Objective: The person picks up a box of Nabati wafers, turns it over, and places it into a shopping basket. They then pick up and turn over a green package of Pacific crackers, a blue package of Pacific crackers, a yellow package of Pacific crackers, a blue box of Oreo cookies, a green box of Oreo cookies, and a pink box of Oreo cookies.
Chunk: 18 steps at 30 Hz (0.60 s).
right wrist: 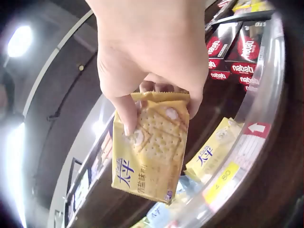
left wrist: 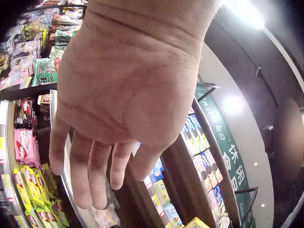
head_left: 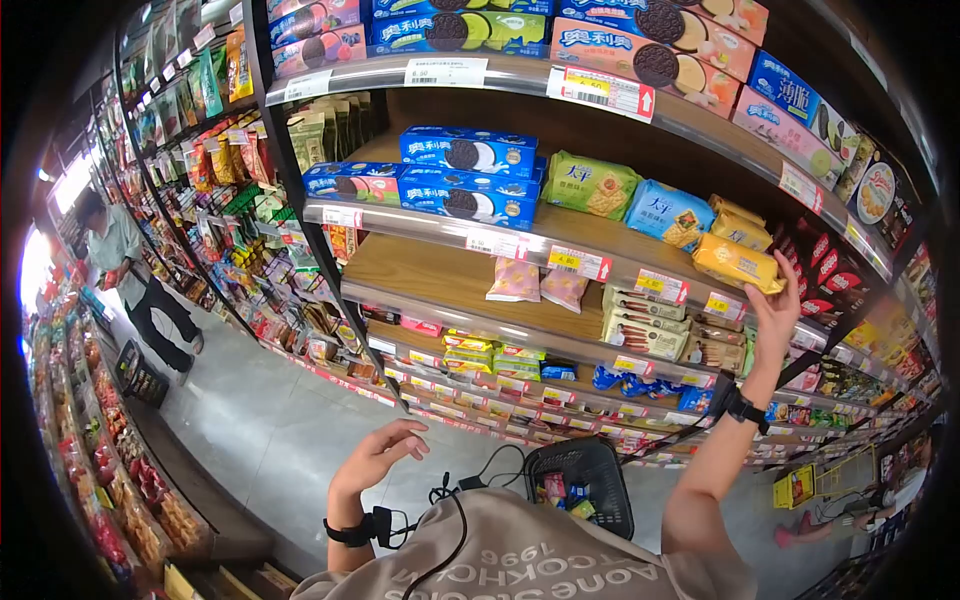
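Note:
My right hand [head_left: 776, 305] grips a yellow pack of crackers [head_left: 735, 263] by its right end, at the front edge of a shelf. In the right wrist view the thumb lies across the printed face of the pack [right wrist: 154, 152], and the other fingers are partly hidden behind it. Another yellow cracker pack [right wrist: 213, 149] sits on the shelf beyond. To its left stand a blue cracker pack [head_left: 668, 212] and a green one [head_left: 592, 185]. My left hand [head_left: 380, 455] hangs in the air before the lower shelves, holding nothing, its fingers loosely extended in the left wrist view.
Blue cookie boxes [head_left: 465, 195] stand farther left on that shelf, with red wafer packs [head_left: 825, 265] to the right. A dark shopping basket [head_left: 610, 500] with several packs is below me. Another person [head_left: 130, 260] stands in the left aisle; a yellow cart [head_left: 845, 475] is at right.

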Tool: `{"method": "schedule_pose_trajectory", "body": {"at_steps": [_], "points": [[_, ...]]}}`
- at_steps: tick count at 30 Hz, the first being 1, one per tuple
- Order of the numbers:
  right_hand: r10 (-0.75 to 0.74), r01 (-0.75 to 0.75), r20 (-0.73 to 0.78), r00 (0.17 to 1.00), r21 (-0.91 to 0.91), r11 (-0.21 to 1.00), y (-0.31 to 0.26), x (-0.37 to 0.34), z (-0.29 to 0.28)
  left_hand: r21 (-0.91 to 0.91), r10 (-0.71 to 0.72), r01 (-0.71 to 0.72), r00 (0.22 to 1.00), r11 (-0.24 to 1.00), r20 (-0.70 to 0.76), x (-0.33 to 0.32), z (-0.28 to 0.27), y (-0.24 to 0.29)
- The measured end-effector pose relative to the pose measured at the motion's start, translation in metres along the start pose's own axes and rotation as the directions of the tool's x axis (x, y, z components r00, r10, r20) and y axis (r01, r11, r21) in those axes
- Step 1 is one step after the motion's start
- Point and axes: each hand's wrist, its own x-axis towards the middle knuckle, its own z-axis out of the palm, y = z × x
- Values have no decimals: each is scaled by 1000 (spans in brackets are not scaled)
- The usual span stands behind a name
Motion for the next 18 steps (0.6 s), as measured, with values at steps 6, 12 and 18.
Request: {"method": "schedule_pose_trajectory", "body": {"at_steps": [6,12,18], "points": [[300,52,-387,872,683,729,28,-97,-8,-2,-4,4,999,1000,-51,-9,-5,-2],[595,-599,419,686,790,134,52,-234,113,69,-61,66,996,995,-65,-16,-8,-16],[262,-725,823,504,239,646,-23,-224,207,105,133,-127,989,986,-57,-5,-3,-3]]}}
